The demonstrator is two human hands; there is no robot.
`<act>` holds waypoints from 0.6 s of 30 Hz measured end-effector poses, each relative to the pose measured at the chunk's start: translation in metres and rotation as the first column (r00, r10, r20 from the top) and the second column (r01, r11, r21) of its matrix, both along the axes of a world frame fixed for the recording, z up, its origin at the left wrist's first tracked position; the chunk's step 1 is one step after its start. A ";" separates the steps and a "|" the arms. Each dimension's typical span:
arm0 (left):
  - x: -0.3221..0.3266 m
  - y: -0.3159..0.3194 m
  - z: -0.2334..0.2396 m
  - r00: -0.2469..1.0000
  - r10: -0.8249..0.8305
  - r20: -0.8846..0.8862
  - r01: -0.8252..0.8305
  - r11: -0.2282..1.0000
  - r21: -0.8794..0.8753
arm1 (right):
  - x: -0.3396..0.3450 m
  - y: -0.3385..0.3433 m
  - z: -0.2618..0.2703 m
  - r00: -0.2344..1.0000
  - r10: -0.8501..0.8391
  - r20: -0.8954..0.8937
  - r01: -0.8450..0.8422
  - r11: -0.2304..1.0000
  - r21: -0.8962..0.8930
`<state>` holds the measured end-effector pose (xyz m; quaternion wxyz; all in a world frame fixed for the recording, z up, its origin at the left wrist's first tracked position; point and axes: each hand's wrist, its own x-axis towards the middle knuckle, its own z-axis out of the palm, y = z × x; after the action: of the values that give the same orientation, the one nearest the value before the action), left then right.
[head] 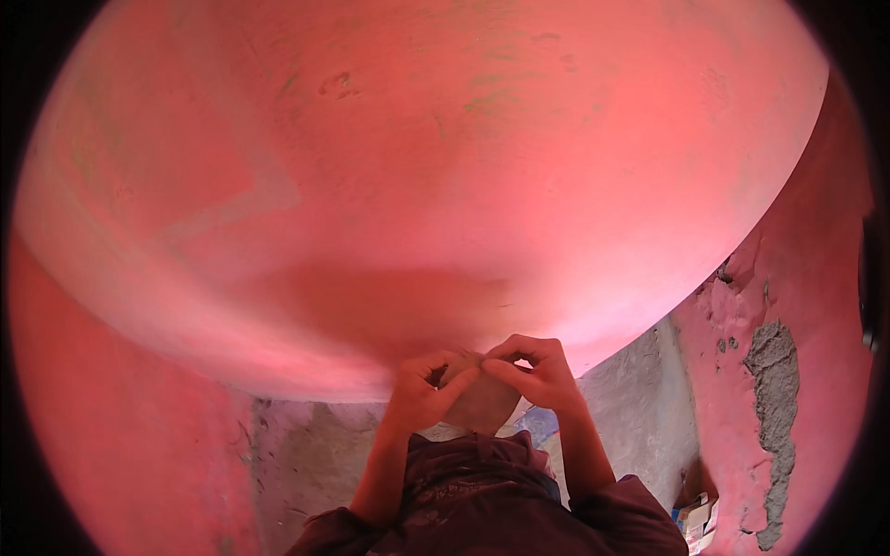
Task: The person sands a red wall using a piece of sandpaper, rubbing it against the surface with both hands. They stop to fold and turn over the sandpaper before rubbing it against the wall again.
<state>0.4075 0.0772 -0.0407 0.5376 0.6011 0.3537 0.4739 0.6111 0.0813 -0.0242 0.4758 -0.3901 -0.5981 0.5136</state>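
Both my hands meet in front of my chest, beside a large red-pink painted wall [431,174]. Thumb and fingers of my left hand [434,389] pinch the upper edge of a thin brownish sheet [483,403]. My right hand [532,372] pinches the same edge from the other side, its fingertips close to those of the left. The sheet hangs down below the fingers; whether it is paper or cloth I cannot tell.
A grey concrete floor [313,452] lies below. Right of me, a pink wall [827,389] has a patch of bare grey plaster [775,410]. An open cardboard box [697,518] with things in it stands at its foot. A blue item [539,424] lies behind the sheet.
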 end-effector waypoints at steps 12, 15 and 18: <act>0.007 0.000 0.017 0.974 0.225 -0.019 -0.226 0.967 -0.122 | -0.011 0.007 -0.022 0.820 -0.044 -0.571 -0.100 0.971 -0.218; 0.009 0.002 0.026 0.940 0.341 0.013 -0.333 0.925 -0.186 | -0.024 -0.002 -0.030 0.606 -0.085 -0.791 -0.229 0.933 -0.276; 0.010 0.002 0.017 0.926 0.356 0.122 -0.328 0.923 -0.202 | -0.019 -0.012 -0.057 0.814 -0.057 -0.579 -0.163 0.933 -0.320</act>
<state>0.4179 0.0793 -0.0232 0.5239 0.4404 0.4512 0.5727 0.5924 0.0693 -0.0812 0.5417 -0.2776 -0.3329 0.7202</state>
